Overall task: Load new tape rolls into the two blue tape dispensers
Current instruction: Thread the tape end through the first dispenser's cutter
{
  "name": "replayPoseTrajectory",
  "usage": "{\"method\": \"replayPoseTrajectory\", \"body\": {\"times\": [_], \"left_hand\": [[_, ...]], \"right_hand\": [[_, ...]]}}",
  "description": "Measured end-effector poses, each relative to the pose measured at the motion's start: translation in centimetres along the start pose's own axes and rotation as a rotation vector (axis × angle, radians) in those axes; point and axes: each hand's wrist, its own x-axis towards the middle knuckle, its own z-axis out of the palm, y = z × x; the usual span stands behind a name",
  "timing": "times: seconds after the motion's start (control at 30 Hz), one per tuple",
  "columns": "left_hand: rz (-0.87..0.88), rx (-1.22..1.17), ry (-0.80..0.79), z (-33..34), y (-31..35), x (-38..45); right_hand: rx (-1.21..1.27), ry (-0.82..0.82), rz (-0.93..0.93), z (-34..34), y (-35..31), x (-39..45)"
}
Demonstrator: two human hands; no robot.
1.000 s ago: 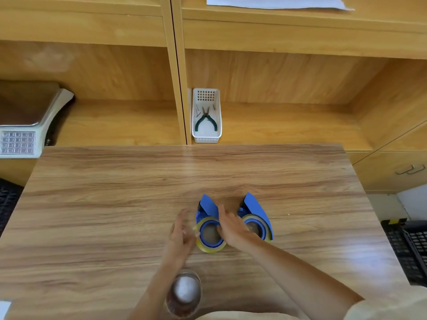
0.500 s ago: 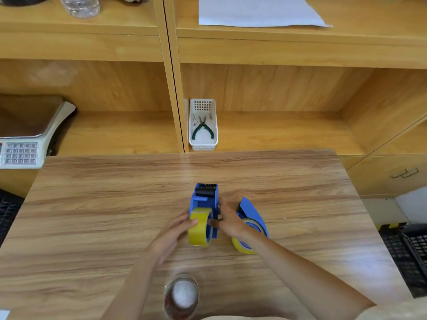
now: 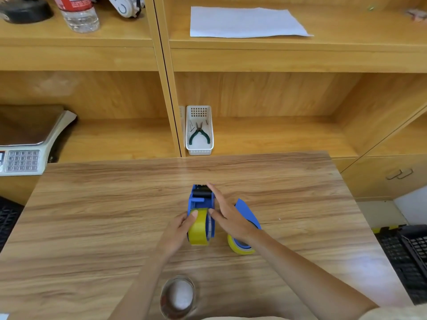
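Note:
One blue tape dispenser (image 3: 200,200) stands upright mid-table, its black roller facing away from me. A yellow tape roll (image 3: 198,227) sits on its near end. My left hand (image 3: 176,230) grips that roll from the left, thumb on top. My right hand (image 3: 227,215) lies along the dispenser's right side, fingers stretched toward the roller, thumb against the roll. The second blue dispenser (image 3: 246,214) lies on its side to the right, partly under my right wrist, with its own yellow roll (image 3: 238,248).
A glass jar (image 3: 178,296) with something white inside stands near the table's front edge. Beyond the table are wooden shelves with a white basket (image 3: 199,148) holding pliers, a weighing scale (image 3: 25,144) at left, and black crates (image 3: 406,255) at right.
The left dispenser went from lying flat to standing upright with the roll on it. My right hand has since slid forward along its side toward the roller.

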Motion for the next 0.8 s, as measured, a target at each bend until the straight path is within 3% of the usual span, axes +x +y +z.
{"method": "replayPoseTrajectory", "body": {"times": [0.17, 0.47, 0.63, 0.8], "left_hand": [[0.078, 0.308, 0.206, 0.7, 0.7, 0.4], [0.128, 0.278, 0.240, 1.1, 0.9, -0.1], [0.194, 0.267, 0.236, 1.7, 0.2, -0.8], [0.222, 0.329, 0.260, 1.9, -0.3, -0.8]], "right_hand": [[0.033, 0.076, -0.092, 0.5, 0.2, -0.3], [0.081, 0.047, -0.143, 1.0, 0.9, -0.1], [0.133, 0.171, -0.087, 1.4, 1.2, 0.3], [-0.054, 0.222, -0.120, 1.4, 0.7, 0.2]]}}
